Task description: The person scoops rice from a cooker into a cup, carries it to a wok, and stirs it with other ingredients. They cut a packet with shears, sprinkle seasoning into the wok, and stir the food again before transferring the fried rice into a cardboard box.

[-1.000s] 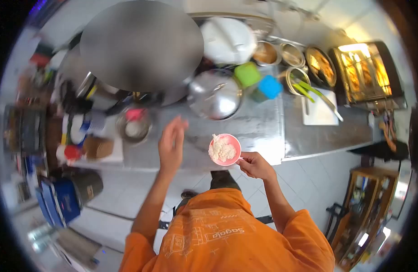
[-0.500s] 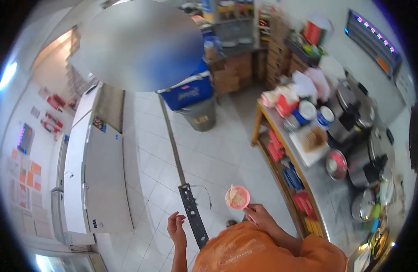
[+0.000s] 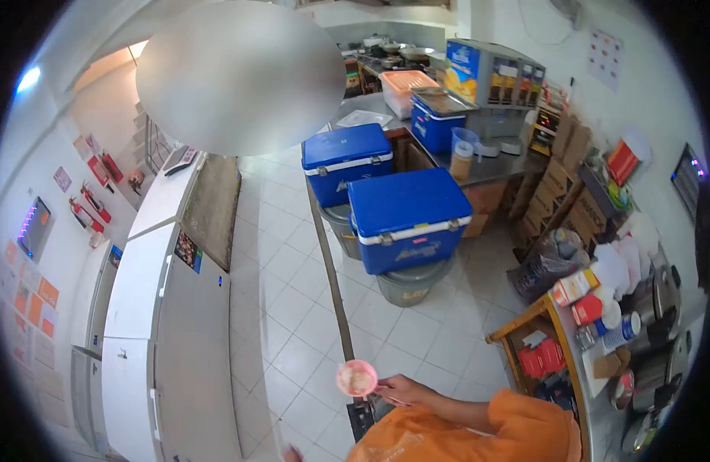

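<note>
My right hand (image 3: 401,390) is closed around the handle of a pink dipper (image 3: 356,378). The dipper is held out in front of my orange shirt, above the tiled floor. Inside it lies a pale, lumpy food (image 3: 360,380), whose kind I cannot make out. Only a small blurred part of my left hand (image 3: 293,454) shows at the bottom edge, away from the dipper, and its fingers are mostly hidden.
Two blue cooler boxes (image 3: 410,215) rest on grey bins ahead. White chest freezers (image 3: 182,331) line the left side. To the right, a metal-topped table (image 3: 578,362) carries cups, cartons and pots. A drink dispenser (image 3: 497,81) stands on the far counter.
The view has swung up and to the right, bringing the coolers and far counter into sight. My right hand still holds the dipper. My left hand has dropped almost out of view.
</note>
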`<control>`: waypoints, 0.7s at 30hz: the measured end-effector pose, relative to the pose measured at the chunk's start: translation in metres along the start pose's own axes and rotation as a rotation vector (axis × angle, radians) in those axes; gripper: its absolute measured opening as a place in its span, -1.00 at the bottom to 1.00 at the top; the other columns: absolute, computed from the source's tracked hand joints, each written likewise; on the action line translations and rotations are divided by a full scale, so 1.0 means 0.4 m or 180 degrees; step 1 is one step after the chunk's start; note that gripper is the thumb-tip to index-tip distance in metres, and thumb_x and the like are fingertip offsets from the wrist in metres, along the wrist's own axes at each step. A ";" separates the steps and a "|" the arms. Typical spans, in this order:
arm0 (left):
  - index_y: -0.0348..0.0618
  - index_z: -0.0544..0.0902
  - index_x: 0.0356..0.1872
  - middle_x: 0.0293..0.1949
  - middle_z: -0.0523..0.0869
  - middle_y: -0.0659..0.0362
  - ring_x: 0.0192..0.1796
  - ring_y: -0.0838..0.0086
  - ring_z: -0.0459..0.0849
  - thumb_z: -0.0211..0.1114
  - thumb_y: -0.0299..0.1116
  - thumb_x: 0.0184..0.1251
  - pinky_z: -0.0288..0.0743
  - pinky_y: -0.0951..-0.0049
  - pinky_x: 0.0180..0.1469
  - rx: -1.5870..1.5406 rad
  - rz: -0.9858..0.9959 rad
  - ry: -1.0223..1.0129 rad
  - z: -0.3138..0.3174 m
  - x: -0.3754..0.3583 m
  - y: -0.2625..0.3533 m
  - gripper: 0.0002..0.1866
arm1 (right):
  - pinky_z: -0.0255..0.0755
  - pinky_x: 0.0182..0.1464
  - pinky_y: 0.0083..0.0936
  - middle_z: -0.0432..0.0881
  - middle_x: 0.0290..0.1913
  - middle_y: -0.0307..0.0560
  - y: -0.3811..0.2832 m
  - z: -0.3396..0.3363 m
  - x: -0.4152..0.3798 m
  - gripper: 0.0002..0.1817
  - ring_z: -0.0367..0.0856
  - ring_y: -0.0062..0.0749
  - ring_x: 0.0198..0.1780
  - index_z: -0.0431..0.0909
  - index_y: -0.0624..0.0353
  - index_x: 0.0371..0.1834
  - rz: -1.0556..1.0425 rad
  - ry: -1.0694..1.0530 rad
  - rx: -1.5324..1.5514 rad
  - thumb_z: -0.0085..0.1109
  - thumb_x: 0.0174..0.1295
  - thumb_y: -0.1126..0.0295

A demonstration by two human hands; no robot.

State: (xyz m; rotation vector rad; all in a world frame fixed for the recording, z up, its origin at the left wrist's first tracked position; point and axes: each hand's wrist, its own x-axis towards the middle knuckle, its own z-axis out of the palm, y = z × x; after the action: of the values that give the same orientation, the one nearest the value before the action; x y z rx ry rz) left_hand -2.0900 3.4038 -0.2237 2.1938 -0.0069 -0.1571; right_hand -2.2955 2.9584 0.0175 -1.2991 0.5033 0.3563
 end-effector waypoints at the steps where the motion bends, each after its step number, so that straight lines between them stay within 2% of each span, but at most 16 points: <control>1: -0.28 0.58 0.11 -0.11 0.67 0.04 -0.02 0.25 0.64 0.05 -0.11 0.54 0.50 0.26 0.11 -0.0051 -0.0066 -0.0030 -0.008 0.084 0.015 -0.58 | 0.15 -0.73 -0.65 0.36 -0.63 -0.36 -0.070 -0.012 0.101 -0.68 0.23 -0.72 -0.75 0.60 0.15 0.06 0.0027 -0.0126 -0.0087 0.08 0.46 0.16; 2: -0.27 0.58 0.09 -0.12 0.67 0.04 -0.03 0.26 0.64 0.06 -0.11 0.54 0.50 0.27 0.09 -0.0120 -0.0104 -0.0063 -0.002 0.184 0.040 -0.58 | 0.15 -0.73 -0.65 0.36 -0.63 -0.36 -0.155 -0.011 0.179 -0.68 0.23 -0.72 -0.75 0.60 0.15 0.06 0.0025 -0.0111 -0.0094 0.08 0.46 0.16; 4: -0.27 0.58 0.07 -0.14 0.66 0.04 -0.06 0.28 0.63 0.06 -0.12 0.53 0.50 0.28 0.05 -0.0312 -0.0134 -0.0113 0.044 0.415 0.092 -0.60 | 0.14 -0.69 -0.68 0.36 -0.60 -0.39 -0.333 -0.017 0.335 -0.54 0.20 -0.74 -0.70 0.46 -0.01 0.38 -0.0204 -0.0312 -0.0776 0.04 0.46 0.14; 5: -0.27 0.58 0.05 -0.15 0.66 0.05 -0.08 0.28 0.62 0.06 -0.12 0.52 0.50 0.28 0.03 -0.0444 -0.0119 -0.0123 0.087 0.549 0.143 -0.61 | 0.14 -0.69 -0.68 0.36 -0.60 -0.39 -0.421 -0.025 0.411 -0.54 0.20 -0.74 -0.70 0.46 -0.01 0.38 -0.0261 -0.0270 -0.0842 0.04 0.46 0.14; 7: -0.26 0.58 0.03 -0.18 0.66 0.05 -0.11 0.30 0.61 0.07 -0.13 0.51 0.50 0.29 0.00 -0.0692 -0.0107 -0.0154 0.171 0.803 0.221 -0.62 | 0.12 -0.71 -0.67 0.36 -0.58 -0.37 -0.552 -0.033 0.562 -0.50 0.20 -0.74 -0.71 0.42 0.03 0.41 -0.0370 -0.0737 -0.0539 0.05 0.44 0.16; 11: -0.25 0.58 -0.03 -0.22 0.65 0.06 -0.16 0.33 0.60 0.08 -0.14 0.50 0.50 0.31 -0.08 -0.1070 -0.0221 -0.0197 0.263 1.220 0.331 -0.65 | 0.10 -0.72 -0.66 0.35 -0.56 -0.37 -0.703 -0.074 0.926 -0.46 0.21 -0.73 -0.71 0.37 0.06 0.44 -0.0402 -0.1173 -0.0105 0.06 0.43 0.17; 13: -0.25 0.58 -0.05 -0.25 0.65 0.07 -0.19 0.35 0.59 0.08 -0.15 0.49 0.50 0.32 -0.12 -0.1205 -0.0259 -0.0201 0.272 1.442 0.373 -0.66 | 0.10 -0.74 -0.68 0.39 -0.58 -0.39 -0.822 -0.104 1.070 -0.57 0.20 -0.77 -0.73 0.48 -0.02 0.35 -0.0093 -0.1033 -0.0310 0.13 0.43 0.22; 16: -0.24 0.59 -0.09 -0.28 0.64 0.08 -0.24 0.37 0.58 0.09 -0.16 0.47 0.50 0.34 -0.18 -0.1395 -0.0328 -0.0331 0.319 1.752 0.468 -0.68 | 0.10 -0.73 -0.70 0.38 -0.58 -0.40 -0.913 -0.199 1.334 -0.56 0.21 -0.77 -0.73 0.48 -0.02 0.35 -0.0236 -0.0968 -0.0457 0.15 0.43 0.20; 19: -0.23 0.59 -0.13 -0.32 0.64 0.08 -0.28 0.39 0.56 0.10 -0.17 0.46 0.50 0.35 -0.24 -0.1531 -0.0447 -0.0552 0.379 2.019 0.558 -0.70 | 0.12 -0.72 -0.71 0.38 -0.58 -0.39 -1.129 -0.302 1.435 -0.54 0.23 -0.78 -0.72 0.47 0.00 0.37 -0.0043 -0.0735 -0.0287 0.14 0.44 0.18; 21: -0.23 0.59 -0.16 -0.34 0.63 0.09 -0.31 0.41 0.55 0.10 -0.18 0.45 0.50 0.36 -0.28 -0.1617 -0.0504 -0.0684 0.425 2.208 0.618 -0.71 | 0.13 -0.72 -0.71 0.38 -0.57 -0.38 -1.242 -0.389 1.511 -0.57 0.24 -0.79 -0.72 0.50 0.07 0.32 -0.0255 -0.0429 -0.0108 0.12 0.45 0.19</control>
State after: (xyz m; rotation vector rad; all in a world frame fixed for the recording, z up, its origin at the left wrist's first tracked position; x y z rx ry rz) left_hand -1.2207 3.0657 -0.2203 1.6619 0.0785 -0.4344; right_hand -1.5529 2.6712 0.0690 -1.3142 0.3319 0.3838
